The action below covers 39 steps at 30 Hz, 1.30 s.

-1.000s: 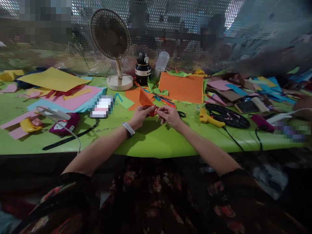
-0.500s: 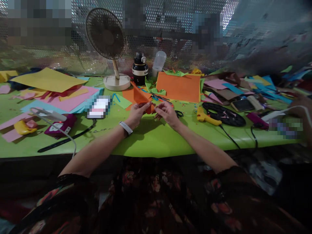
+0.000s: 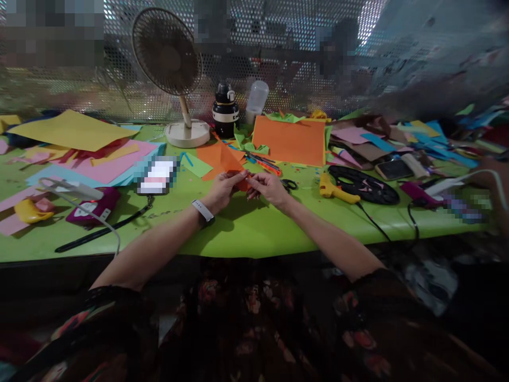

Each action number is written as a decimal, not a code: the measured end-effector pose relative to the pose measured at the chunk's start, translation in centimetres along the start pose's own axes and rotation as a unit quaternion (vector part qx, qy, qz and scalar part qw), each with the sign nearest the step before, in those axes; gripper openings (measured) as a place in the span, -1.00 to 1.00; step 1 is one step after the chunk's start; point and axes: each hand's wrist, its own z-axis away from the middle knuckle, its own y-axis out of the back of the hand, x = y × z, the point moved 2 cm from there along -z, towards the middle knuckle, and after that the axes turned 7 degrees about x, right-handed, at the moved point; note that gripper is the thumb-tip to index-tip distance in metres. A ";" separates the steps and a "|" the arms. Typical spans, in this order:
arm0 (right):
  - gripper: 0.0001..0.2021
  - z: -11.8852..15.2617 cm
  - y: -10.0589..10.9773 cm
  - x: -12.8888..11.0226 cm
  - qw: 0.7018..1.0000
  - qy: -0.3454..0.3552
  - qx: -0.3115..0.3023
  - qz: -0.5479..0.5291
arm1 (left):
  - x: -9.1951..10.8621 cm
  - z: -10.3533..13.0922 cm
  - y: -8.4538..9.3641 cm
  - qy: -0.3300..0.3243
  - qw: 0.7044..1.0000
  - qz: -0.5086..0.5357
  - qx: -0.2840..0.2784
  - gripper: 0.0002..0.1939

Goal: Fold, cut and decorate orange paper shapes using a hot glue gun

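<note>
Folded orange paper (image 3: 228, 161) is pinched between the thumb and fingers of my left hand (image 3: 223, 190), which has a watch on its wrist. My right hand (image 3: 267, 188) is closed at the right edge of the same paper, thumb and forefinger on it, fingertips touching my left hand's. Behind my hands lie pens and a tool with orange handles (image 3: 265, 162). Black scissors (image 3: 289, 184) rest just right of my right hand.
On the green table (image 3: 254, 239) are a phone (image 3: 156, 176), a fan (image 3: 186, 133), a black bottle (image 3: 225, 114), an orange sheet (image 3: 290, 140), a yellow glue gun (image 3: 338, 190) and a black disc (image 3: 368, 185). Coloured papers lie at both sides. Someone's arm shows at far right.
My right hand has moved left and closed on the paper's edge. The orange paper is tilted lower, away from me. The whole view has shifted slightly.
</note>
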 end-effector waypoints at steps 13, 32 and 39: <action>-0.57 -0.5 0.3 0.9 1.000 -0.029 -0.008 0.000 | -0.1 -0.2 0.2 0.007 1.000 0.007 -0.003 -0.78; -0.67 0.2 -0.1 0.6 0.998 -0.044 -0.039 -0.009 | -0.2 -0.4 0.4 0.015 1.000 0.009 0.023 -0.77; -0.64 0.5 0.5 -0.2 0.999 -0.045 -0.019 0.019 | 0.4 -0.2 0.6 0.003 1.000 -0.021 0.005 -0.77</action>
